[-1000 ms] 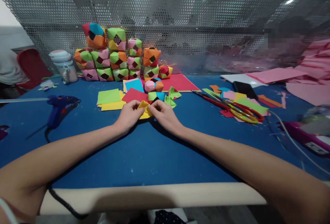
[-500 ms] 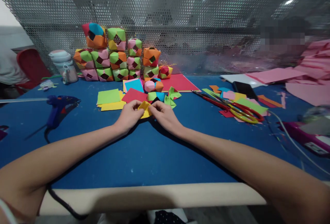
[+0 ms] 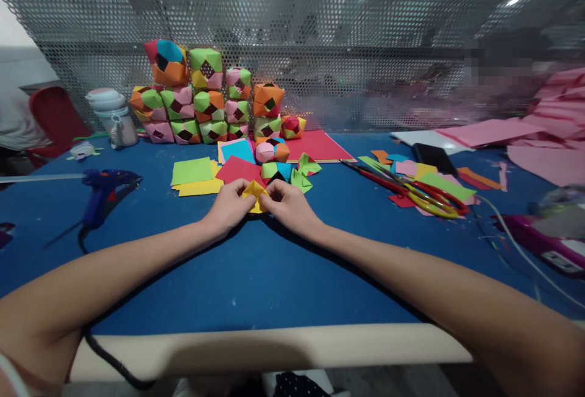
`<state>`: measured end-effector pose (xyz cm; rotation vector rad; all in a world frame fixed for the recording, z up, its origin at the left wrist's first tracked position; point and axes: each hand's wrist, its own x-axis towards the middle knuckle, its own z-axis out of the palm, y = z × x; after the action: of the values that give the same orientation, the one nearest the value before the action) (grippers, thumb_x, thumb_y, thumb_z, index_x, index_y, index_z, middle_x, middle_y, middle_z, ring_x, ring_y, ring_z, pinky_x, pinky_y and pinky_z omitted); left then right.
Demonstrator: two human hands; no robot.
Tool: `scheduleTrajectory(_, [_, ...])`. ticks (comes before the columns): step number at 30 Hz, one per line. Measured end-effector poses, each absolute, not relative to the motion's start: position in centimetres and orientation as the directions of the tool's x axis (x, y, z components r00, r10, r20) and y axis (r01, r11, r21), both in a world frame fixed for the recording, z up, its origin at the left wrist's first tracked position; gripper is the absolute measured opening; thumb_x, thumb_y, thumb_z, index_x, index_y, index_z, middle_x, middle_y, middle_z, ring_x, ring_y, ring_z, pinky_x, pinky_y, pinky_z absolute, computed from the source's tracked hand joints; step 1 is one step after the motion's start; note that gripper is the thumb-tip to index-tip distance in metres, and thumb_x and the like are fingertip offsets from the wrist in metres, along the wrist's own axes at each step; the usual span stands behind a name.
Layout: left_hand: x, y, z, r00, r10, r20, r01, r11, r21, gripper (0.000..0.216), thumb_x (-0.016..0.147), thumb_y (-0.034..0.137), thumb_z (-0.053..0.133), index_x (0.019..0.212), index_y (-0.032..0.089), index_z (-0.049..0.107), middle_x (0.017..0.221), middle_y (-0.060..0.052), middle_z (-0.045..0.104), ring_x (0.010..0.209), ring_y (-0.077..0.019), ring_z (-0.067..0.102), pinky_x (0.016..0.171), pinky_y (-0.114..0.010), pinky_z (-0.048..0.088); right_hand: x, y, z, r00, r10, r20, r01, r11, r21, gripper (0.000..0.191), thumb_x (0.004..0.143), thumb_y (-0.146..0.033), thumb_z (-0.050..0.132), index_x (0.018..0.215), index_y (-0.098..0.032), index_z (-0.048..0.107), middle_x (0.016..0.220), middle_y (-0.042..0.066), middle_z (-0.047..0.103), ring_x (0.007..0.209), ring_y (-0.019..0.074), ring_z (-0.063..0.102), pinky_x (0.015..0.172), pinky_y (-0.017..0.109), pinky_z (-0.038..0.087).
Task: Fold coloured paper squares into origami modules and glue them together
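Observation:
A small folded piece of yellow paper [image 3: 255, 192] is pinched between both hands just above the blue table. My left hand [image 3: 230, 205] grips its left side with thumb and fingers. On its right side, my right hand [image 3: 289, 203] holds it the same way. Fingertips hide part of the folds. Right behind the hands lie a red paper sheet [image 3: 238, 170], folded green paper pieces [image 3: 303, 177] and a small green, blue and black paper cube [image 3: 275, 171]. To the left is a stack of green and yellow paper squares [image 3: 192, 172].
Several colourful paper cubes [image 3: 209, 104] are stacked against the perforated metal screen [image 3: 347, 49]. A blue glue gun [image 3: 98, 193] stands on the left, its cord running off the table edge. On the right are scissors [image 3: 429, 199], paper scraps, a black phone [image 3: 433, 158] and pink sheets [image 3: 493, 133].
The yellow paper has been tilted and its folds opened out a little between the fingers. Both hands keep their hold in nearly the same place.

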<state>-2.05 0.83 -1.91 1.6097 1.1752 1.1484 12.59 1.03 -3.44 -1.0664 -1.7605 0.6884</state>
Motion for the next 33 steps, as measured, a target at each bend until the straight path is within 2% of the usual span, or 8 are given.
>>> scheduleTrajectory(5, [-2.02,0.68,-1.86,0.181,0.963,0.201,0.262,-0.244,0.933,0.003,0.065,0.015,0.054,0.065,0.015,0.051,0.06,0.005,0.046,0.055,-0.0081,0.041,0.052,-0.021,0.031,12.69,0.81,-3.13,-0.195,0.849,0.492,0.272,0.528,-0.804,0.014,0.079,-0.031,0.055,0.08,-0.018,0.054,0.073,0.0,0.056,0.065,0.0127,0.051,0.06,0.026,0.042])
scheduleTrajectory(16, [-2.09,0.66,-1.82,0.269,0.943,0.198,0.319,-0.281,0.905,0.004,0.064,0.014,0.055,0.066,0.015,0.051,0.062,0.006,0.047,0.058,-0.0088,0.041,0.053,-0.02,0.031,12.83,0.98,-3.62,-0.172,0.795,0.581,0.346,0.601,-0.72,0.014,0.082,-0.026,0.051,0.074,-0.017,0.056,0.071,0.001,0.058,0.064,0.0125,0.052,0.06,0.026,0.041])
scheduleTrajectory(21, [-2.11,0.64,-1.73,0.27,0.941,0.204,0.329,-0.289,0.899,0.01,0.071,0.022,0.054,0.065,0.016,0.049,0.06,0.006,0.045,0.055,-0.0082,0.04,0.052,-0.02,0.031,12.84,0.79,-3.32,-0.19,0.778,0.598,0.357,0.623,-0.696,0.012,0.082,-0.025,0.053,0.074,-0.017,0.058,0.074,0.002,0.059,0.067,0.0134,0.054,0.064,0.027,0.042])
scheduleTrajectory(27, [-2.13,0.45,-1.63,0.289,0.932,0.217,0.337,-0.311,0.889,0.013,0.07,0.024,0.057,0.062,0.015,0.052,0.058,0.006,0.046,0.055,-0.0084,0.04,0.052,-0.021,0.031,12.9,0.62,-2.95,-0.19,0.746,0.638,0.353,0.659,-0.664,0.014,0.085,-0.024,0.049,0.075,-0.018,0.056,0.076,0.002,0.058,0.072,0.0141,0.053,0.068,0.028,0.043])
scheduleTrajectory(30, [-2.25,0.74,-1.68,0.171,0.947,0.272,0.305,-0.314,0.899,0.014,0.072,0.026,0.058,0.065,0.015,0.053,0.061,0.005,0.047,0.056,-0.009,0.041,0.052,-0.022,0.031,12.83,0.64,-2.91,-0.173,0.768,0.617,0.335,0.635,-0.696,0.011,0.083,-0.026,0.052,0.085,-0.017,0.056,0.083,0.003,0.057,0.073,0.0142,0.053,0.067,0.028,0.043])
scheduleTrajectory(33, [-2.37,1.16,-1.72,-0.006,0.952,0.307,0.25,-0.295,0.922,0.013,0.069,0.023,0.06,0.063,0.016,0.051,0.059,0.005,0.046,0.056,-0.0088,0.04,0.052,-0.022,0.031,12.78,0.84,-3.04,-0.149,0.84,0.521,0.339,0.539,-0.771,0.014,0.08,-0.029,0.057,0.084,-0.016,0.056,0.076,0.001,0.056,0.066,0.0131,0.05,0.061,0.027,0.04])
